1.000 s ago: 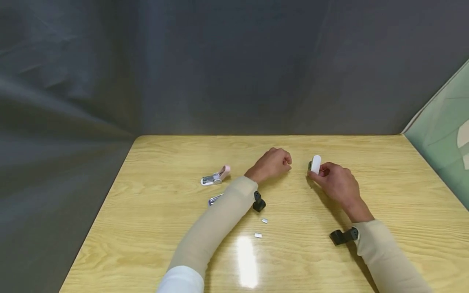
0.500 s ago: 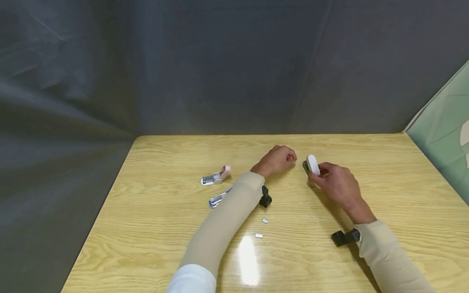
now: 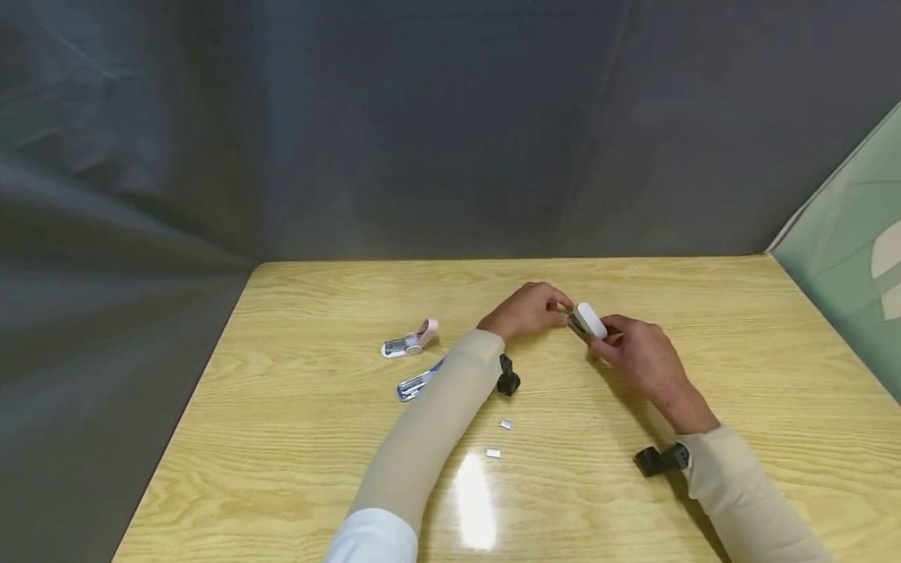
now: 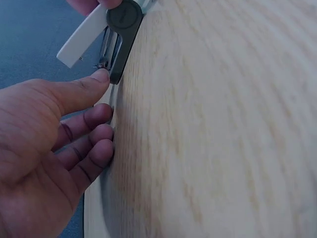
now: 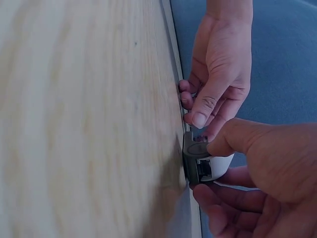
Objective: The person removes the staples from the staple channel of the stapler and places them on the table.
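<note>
My right hand (image 3: pixel 646 358) grips a small white and dark grey-green stapler (image 3: pixel 591 320) above the table, thumb on one side and fingers on the other. In the left wrist view, the stapler's white lever (image 4: pixel 81 40) stands swung out from its grey body (image 4: pixel 128 37), with the metal channel showing between them. My left hand (image 3: pixel 524 310) reaches the stapler's front end. Its thumb tip presses at the end of the channel, the index finger is hidden behind, and the other fingers curl loosely. Whether the left fingertips hold a small staple piece, I cannot tell.
Left of my left forearm lie an opened pink and white stapler (image 3: pixel 403 345) and a blue stapler (image 3: pixel 414 385), partly covered by the sleeve. Two small silver staple strips (image 3: pixel 505 424) (image 3: pixel 493 453) rest on the wooden table (image 3: pixel 296 438). A dark curtain (image 3: pixel 436 133) hangs behind.
The right hand has tilted the stapler over and brought it leftward. The left hand has moved slightly right, and its thumb and index finger now meet the stapler's front end.
</note>
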`<control>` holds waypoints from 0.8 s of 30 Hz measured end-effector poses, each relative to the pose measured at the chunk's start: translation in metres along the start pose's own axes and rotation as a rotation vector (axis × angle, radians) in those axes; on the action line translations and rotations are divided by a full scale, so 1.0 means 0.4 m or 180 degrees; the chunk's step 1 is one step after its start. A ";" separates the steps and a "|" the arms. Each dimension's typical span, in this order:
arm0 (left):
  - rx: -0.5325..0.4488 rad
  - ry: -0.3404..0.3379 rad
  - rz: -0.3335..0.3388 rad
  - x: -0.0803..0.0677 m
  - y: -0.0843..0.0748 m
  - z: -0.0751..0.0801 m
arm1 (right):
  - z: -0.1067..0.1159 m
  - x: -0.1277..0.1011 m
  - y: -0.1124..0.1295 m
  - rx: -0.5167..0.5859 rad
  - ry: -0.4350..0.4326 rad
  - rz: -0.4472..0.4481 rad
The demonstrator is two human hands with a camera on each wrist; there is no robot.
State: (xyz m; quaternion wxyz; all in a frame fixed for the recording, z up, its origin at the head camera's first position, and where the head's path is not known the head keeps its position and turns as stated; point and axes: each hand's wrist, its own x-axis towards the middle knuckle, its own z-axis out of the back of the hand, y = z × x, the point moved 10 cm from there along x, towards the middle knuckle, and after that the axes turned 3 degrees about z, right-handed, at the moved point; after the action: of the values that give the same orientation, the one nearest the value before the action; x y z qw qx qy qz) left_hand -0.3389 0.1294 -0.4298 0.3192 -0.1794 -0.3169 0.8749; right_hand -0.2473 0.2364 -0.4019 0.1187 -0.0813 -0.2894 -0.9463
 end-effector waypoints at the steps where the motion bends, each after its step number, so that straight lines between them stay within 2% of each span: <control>1: -0.0005 0.0012 -0.0010 0.000 0.001 -0.001 | -0.002 0.000 0.000 0.0016 0.0013 0.0007; 11: -0.0075 0.0174 -0.0336 -0.002 -0.002 -0.015 | -0.010 -0.004 0.008 0.0156 0.0097 0.0218; 15: -0.0061 0.0124 -0.0356 -0.005 -0.006 -0.011 | -0.009 -0.001 0.009 0.0173 0.0139 0.0290; 24: -0.0300 0.0059 -0.0290 0.002 -0.004 -0.009 | 0.000 0.009 -0.008 0.0237 0.0124 0.0286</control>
State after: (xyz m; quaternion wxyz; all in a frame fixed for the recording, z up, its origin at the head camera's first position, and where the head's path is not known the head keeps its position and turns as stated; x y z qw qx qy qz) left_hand -0.3370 0.1326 -0.4317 0.3527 -0.1878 -0.3626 0.8419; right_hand -0.2517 0.2383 -0.4027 0.1696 -0.0713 -0.3182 -0.9300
